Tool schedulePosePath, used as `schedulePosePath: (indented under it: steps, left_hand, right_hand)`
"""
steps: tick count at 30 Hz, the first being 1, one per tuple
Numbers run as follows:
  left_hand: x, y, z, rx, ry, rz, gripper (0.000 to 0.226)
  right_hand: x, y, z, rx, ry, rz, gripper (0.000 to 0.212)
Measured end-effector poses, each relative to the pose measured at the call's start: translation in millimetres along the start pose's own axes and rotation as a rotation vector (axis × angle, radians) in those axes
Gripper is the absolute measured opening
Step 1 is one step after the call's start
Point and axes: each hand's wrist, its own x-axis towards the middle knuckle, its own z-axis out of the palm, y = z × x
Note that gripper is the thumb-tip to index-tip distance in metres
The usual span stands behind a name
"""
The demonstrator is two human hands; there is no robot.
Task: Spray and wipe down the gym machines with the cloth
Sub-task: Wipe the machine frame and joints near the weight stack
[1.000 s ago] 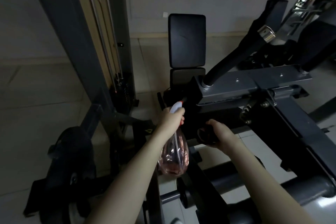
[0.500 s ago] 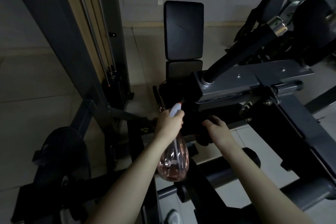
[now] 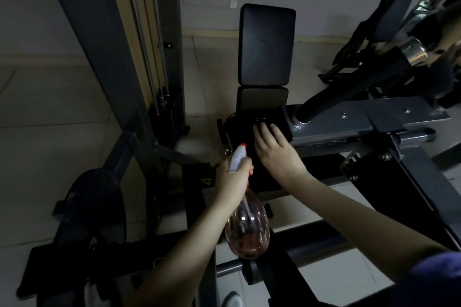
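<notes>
My left hand (image 3: 234,177) grips the neck of a clear pink spray bottle (image 3: 247,229) with a white, orange-tipped nozzle that points at the machine. My right hand (image 3: 274,152) lies flat, fingers spread, pressing a dark cloth (image 3: 283,123) against the end of the grey machine frame (image 3: 349,122). The cloth blends into the black parts around it, so its edges are hard to make out. Just beyond stand the black back pad (image 3: 265,45) and the small seat pad (image 3: 262,98).
A weight stack tower with cables (image 3: 159,57) rises at the left. A black handle bar with a chrome collar (image 3: 349,87) slants up to the right. Dark frame rails and a padded roller (image 3: 311,244) cross below my arms. The floor is pale tile.
My right hand has moved up and forward from low beside the bottle onto the end of the frame, opening out flat on the cloth. The left hand with the bottle has stayed about level.
</notes>
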Motion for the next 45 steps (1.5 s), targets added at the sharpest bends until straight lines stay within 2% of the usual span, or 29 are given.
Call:
schedulePosePath:
  steps: [3, 7, 10, 13, 15, 17, 22, 24, 28, 32, 35, 39, 42, 45]
  left_hand:
    - [1.6, -5.4, -1.1, -0.011, 0.008, -0.011, 0.042]
    - [-0.2, -12.4, -4.2, 0.031, 0.01, -0.037, 0.034]
    - [-2.2, -14.6, -6.8, 0.032, 0.006, -0.056, 0.037]
    - [-6.9, -14.5, -8.9, 0.017, 0.007, -0.051, 0.037]
    - [-8.6, -16.0, -10.9, 0.009, 0.002, -0.029, 0.027]
    - [-9.2, -15.5, -11.8, 0.01, 0.008, -0.017, 0.033]
    - [-7.8, -16.6, -13.0, -0.015, 0.02, -0.038, 0.032]
    - [-6.8, -19.3, -13.1, 0.003, 0.046, -0.062, 0.03]
    - [-8.2, -20.6, -12.0, 0.027, 0.043, -0.068, 0.023]
    - [-9.2, -22.4, -12.9, 0.06, 0.06, -0.064, 0.025]
    - [-10.6, -20.9, -11.5, 0.073, 0.075, -0.069, 0.018]
    - [-13.6, -18.6, -9.4, 0.109, 0.086, -0.06, 0.024]
    - [-17.6, -18.8, -7.2, 0.169, 0.034, -0.016, 0.028]
    - [-21.5, -15.1, -7.6, 0.158, 0.034, -0.012, 0.038]
  right_hand:
    - [22.0, -2.2, -0.9, -0.086, -0.16, -0.018, 0.052]
    - [54.1, -5.0, -3.0, -0.179, -0.235, -0.043, 0.05]
    - [68.8, -7.9, -4.3, -0.203, -0.287, -0.061, 0.05]
    - [61.5, -11.0, -7.4, -0.213, -0.331, -0.097, 0.051]
    - [48.9, -13.8, -6.9, -0.233, -0.346, -0.114, 0.053]
    - [36.8, -14.6, -9.8, -0.209, -0.358, -0.115, 0.05]
    - [13.7, -7.6, -19.9, -0.14, -0.264, -0.146, 0.039]
    - [10.5, -5.1, -15.2, -0.191, -0.236, -0.17, 0.042]
    - [37.6, -9.2, -6.4, -0.205, -0.295, -0.103, 0.051]
    - [59.3, -17.7, -6.1, -0.159, -0.343, -0.086, 0.049]
    - [46.6, -13.9, -4.6, -0.149, -0.278, -0.187, 0.045]
    - [23.7, -9.4, 5.3, -0.033, -0.187, -0.297, 0.036]
    - [6.3, -6.2, 5.4, -0.025, -0.113, -0.293, 0.018]
    - [-6.4, -5.7, 12.7, 0.062, -0.015, -0.287, 0.015]
